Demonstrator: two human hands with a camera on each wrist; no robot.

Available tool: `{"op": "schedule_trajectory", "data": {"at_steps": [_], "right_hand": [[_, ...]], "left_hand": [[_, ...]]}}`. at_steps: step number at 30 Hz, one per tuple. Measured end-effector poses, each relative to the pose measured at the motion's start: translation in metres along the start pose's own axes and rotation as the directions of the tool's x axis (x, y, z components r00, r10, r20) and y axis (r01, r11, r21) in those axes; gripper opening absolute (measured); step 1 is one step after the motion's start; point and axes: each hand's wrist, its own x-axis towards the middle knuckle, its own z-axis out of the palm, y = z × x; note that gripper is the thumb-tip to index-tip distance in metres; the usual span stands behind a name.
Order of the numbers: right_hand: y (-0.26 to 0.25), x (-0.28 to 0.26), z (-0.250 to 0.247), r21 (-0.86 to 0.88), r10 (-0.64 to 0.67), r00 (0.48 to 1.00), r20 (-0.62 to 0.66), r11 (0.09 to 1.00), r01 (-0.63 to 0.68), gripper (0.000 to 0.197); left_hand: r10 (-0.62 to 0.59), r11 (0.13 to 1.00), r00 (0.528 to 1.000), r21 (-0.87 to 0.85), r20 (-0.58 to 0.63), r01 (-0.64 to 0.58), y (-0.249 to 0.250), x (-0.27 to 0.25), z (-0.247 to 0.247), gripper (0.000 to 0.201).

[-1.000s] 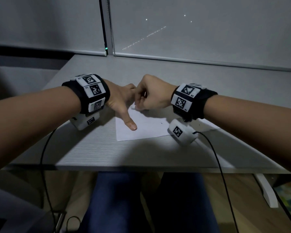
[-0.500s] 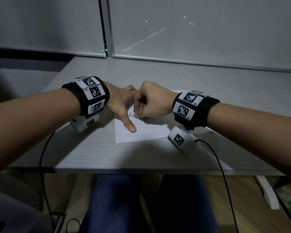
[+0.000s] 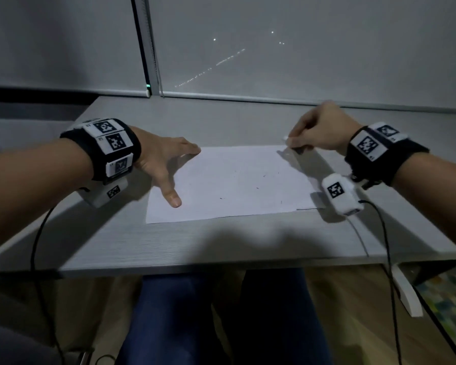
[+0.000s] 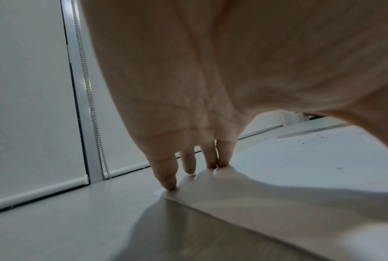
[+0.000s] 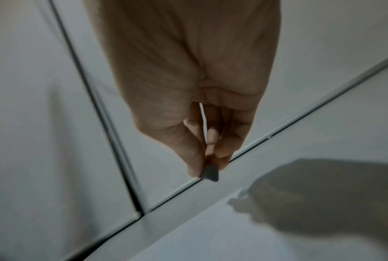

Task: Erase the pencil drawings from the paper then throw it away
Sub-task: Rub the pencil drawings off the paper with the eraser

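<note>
A white sheet of paper (image 3: 229,183) lies flat on the grey desk (image 3: 195,246), with a few small dark specks on it. My left hand (image 3: 166,167) rests spread on the sheet's left edge, straight fingers (image 4: 166,174) pressing the far left corner of the paper (image 4: 277,185) and the thumb lower down. My right hand (image 3: 319,130) hovers at the sheet's far right corner and pinches a small white eraser (image 3: 285,138) between thumb and fingers. In the right wrist view the eraser (image 5: 209,172) sticks out below the fingertips, a little above the paper (image 5: 233,229).
Closed roller blinds (image 3: 274,48) with a bead chain (image 4: 92,106) hang behind the desk's far edge. Black cables (image 3: 387,246) trail from both wrist cameras over the front edge. My legs in blue trousers (image 3: 182,312) are under the desk.
My right hand has moved from the middle of the sheet, next to the left hand, out to the far right corner with the eraser. The left hand has stayed on the left edge.
</note>
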Motion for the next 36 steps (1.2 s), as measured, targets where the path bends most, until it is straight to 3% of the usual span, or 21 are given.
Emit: {"op": "schedule_trajectory", "data": {"at_steps": [5, 9, 16, 19, 21, 26, 31, 36], "right_hand": [[0.057, -0.015, -0.019, 0.095, 0.274, 0.962, -0.01, 0.958, -0.272, 0.018], [0.07, -0.027, -0.012, 0.05, 0.332, 0.943, 0.006, 0.942, -0.332, 0.017], [0.059, -0.024, -0.005, -0.127, 0.243, 0.97, 0.02, 0.963, -0.239, 0.023], [0.039, -0.019, 0.009, -0.125, 0.088, 0.994, 0.068, 0.989, -0.079, 0.017], [0.019, -0.016, 0.024, -0.112, -0.056, 0.993, 0.1, 0.991, 0.067, 0.013], [-0.008, -0.004, 0.051, -0.14, -0.221, 0.966, 0.136, 0.961, 0.24, 0.011], [-0.013, -0.007, 0.058, -0.216, -0.264, 0.946, 0.186, 0.929, 0.301, 0.008], [-0.016, -0.023, 0.037, -0.205, -0.292, 0.858, 0.422, 0.891, 0.404, 0.008]], "left_hand": [[0.008, 0.998, 1.0, 0.068, 0.003, -0.008, -0.001, 0.004, -0.005, 0.168], [-0.022, 0.997, 1.0, 0.074, 0.0, 0.022, 0.004, 0.003, -0.007, 0.171], [0.004, 1.0, 0.999, 0.025, -0.038, -0.003, 0.006, 0.001, -0.01, 0.162], [0.089, 0.995, 0.989, -0.038, -0.117, -0.094, 0.024, -0.003, -0.012, 0.142], [0.167, 0.986, 0.974, 0.03, -0.153, -0.164, 0.048, 0.004, -0.013, 0.134], [0.256, 0.961, 0.952, 0.152, -0.169, -0.231, 0.1, 0.044, -0.012, 0.114], [0.191, 0.967, 0.974, 0.195, -0.119, -0.166, 0.104, 0.059, -0.017, 0.112], [0.142, 0.967, 0.982, 0.23, -0.124, -0.111, 0.108, 0.06, -0.018, 0.115]]}}
